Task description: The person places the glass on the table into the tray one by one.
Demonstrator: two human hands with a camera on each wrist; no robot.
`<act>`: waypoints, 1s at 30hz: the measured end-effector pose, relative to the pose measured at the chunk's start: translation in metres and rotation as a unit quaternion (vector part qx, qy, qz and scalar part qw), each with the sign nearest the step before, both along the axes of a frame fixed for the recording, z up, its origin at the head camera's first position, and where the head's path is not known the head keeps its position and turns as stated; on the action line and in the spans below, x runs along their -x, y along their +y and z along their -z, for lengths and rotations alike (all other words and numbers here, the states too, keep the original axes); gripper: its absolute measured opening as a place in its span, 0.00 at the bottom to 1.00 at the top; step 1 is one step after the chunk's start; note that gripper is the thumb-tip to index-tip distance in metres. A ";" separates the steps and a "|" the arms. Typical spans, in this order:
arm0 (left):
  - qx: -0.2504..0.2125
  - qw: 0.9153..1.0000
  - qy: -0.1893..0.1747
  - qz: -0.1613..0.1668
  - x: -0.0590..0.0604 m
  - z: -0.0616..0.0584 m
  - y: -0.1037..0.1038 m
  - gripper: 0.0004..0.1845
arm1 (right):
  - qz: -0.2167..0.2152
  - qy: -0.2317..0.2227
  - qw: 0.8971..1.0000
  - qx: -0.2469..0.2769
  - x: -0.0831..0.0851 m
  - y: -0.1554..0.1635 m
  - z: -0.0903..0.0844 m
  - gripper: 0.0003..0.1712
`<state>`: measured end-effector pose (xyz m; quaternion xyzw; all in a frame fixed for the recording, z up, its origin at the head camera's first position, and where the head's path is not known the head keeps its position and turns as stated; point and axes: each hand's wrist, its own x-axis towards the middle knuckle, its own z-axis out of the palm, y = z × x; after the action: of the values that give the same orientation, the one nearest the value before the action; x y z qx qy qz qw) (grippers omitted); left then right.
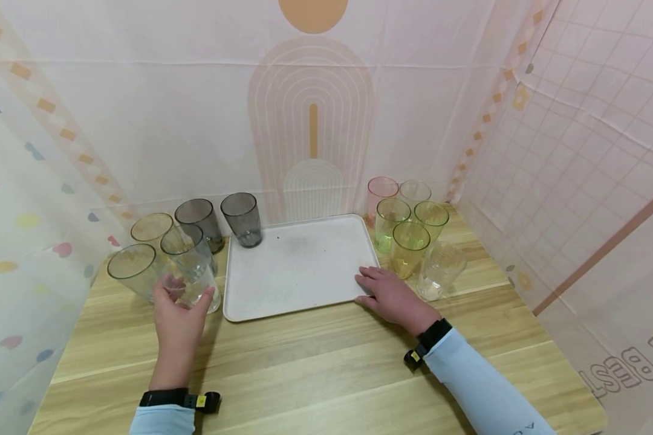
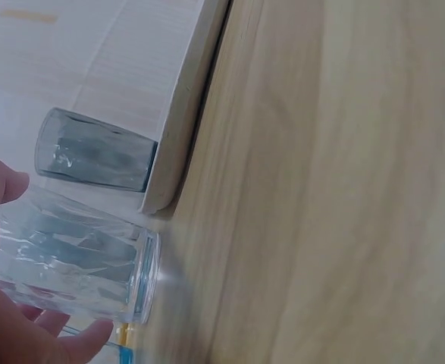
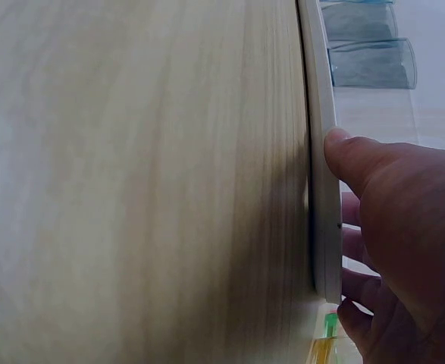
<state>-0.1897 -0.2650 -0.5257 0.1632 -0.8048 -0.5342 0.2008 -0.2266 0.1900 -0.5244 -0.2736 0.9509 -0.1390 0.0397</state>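
Left grip [image 1: 179, 317]: fingers and thumb curved round a clear glass [image 2: 78, 258], spread about as wide as the glass. Glass upright, base on the surface [image 1: 283, 368], just left of the pale tray [image 1: 305, 266]. Right grip [image 1: 394, 296]: relaxed, holds no glass; rests at the tray's near right corner, thumb at the front rim, fingers over the inside.

Close by: dark grey glass [image 1: 243, 222] upright in the tray's far left corner. Second dark glass [image 1: 200, 219] beside it, off the tray. Amber-rimmed glass [image 1: 151, 232] and greenish-rimmed glass [image 1: 135, 273] farther left.

Right of tray, tight cluster: pink glass [image 1: 380, 202], yellow glass [image 1: 410, 251], two green, two clear.

Farther out: light blue sleeves, black wristbands, patterned cloth behind.
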 end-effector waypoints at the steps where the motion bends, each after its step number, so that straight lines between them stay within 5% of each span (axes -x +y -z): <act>1: 0.000 1.000 0.001 0.000 -0.001 0.000 0.000 0.47 | 0.000 -0.001 1.000 0.000 0.000 0.000 0.000 0.36; 16: -0.019 1.000 0.019 0.017 -0.003 -0.019 0.022 0.43 | 0.001 0.002 1.000 -0.001 -0.001 0.000 0.000 0.36; 30: -0.018 0.997 0.037 0.062 0.035 -0.019 0.052 0.42 | 0.002 -0.004 1.000 -0.001 -0.002 -0.001 -0.003 0.36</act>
<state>-0.2244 -0.2134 -0.5064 0.0966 -0.7958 -0.5656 0.1935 -0.2245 0.1893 -0.5214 -0.2711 0.9514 -0.1393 0.0435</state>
